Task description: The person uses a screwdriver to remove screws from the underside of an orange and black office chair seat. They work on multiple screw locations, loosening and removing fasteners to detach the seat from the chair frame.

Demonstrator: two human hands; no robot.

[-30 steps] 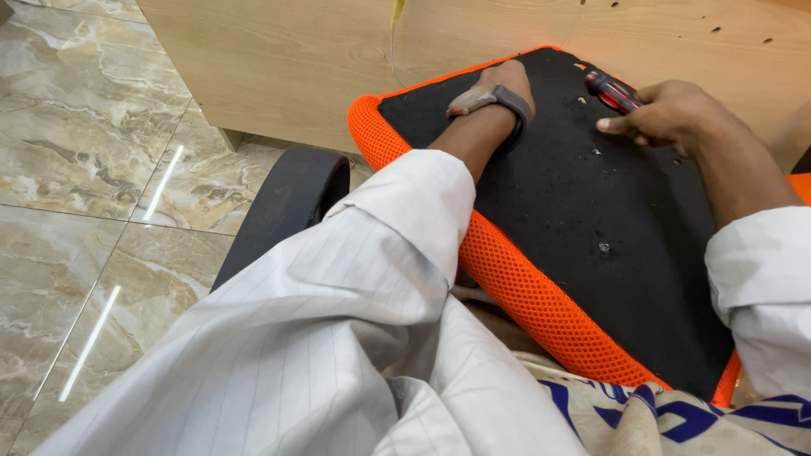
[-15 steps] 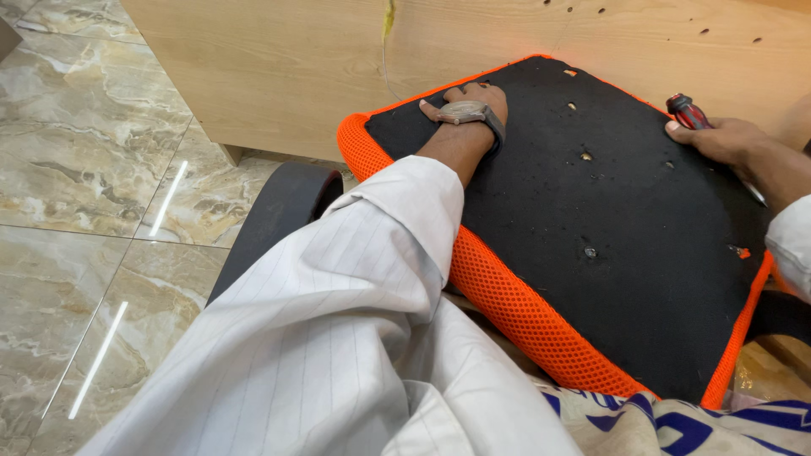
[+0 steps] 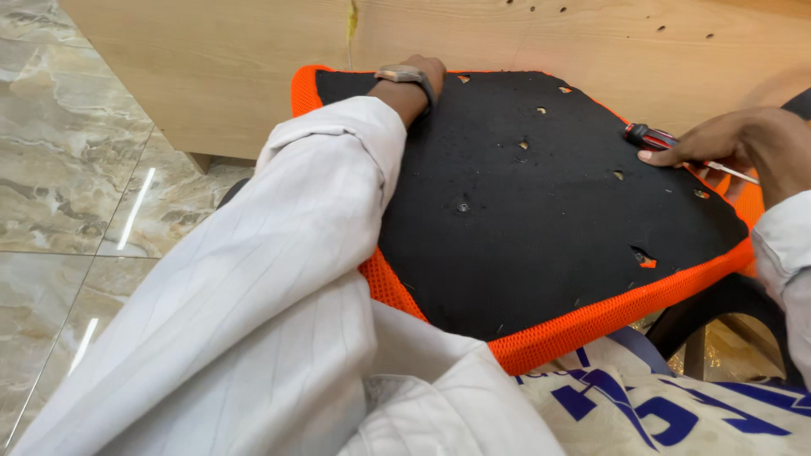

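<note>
Works over a seat pad (image 3: 541,228) turned underside up and propped across the lap, black fabric face showing, orange mesh edge (image 3: 591,323) toward the body, far edge against a pale wooden panel (image 3: 253,76). Reaches with the left hand (image 3: 422,69) to the far left corner of the pad, a wristwatch (image 3: 400,74) on top of the wrist. Cannot tell how those fingers are set: hidden past the edge, perhaps hooked over it, perhaps only resting. Closes the right hand (image 3: 731,139) around a screwdriver (image 3: 649,135) with a red and black handle, forefinger laid along the grip, metal shaft poking out beneath the hand, the tool lying flat against the pad's right edge rather than standing on its tip.

Shows several small torn holes (image 3: 460,205) scattered across the black fabric, some with pale wood behind them.

To handle this well, probably: keep the left forearm pressing down so the pad does not rock on the lap. Shift the grip so the handle seats in the palm before raising the tool upright. Set the tip squarely into a hole, then push and turn together – a slanted tip would likely skid and tear more fabric. Mind the tilt of the pad, since loose bits could roll off toward the marble floor (image 3: 76,177).
</note>
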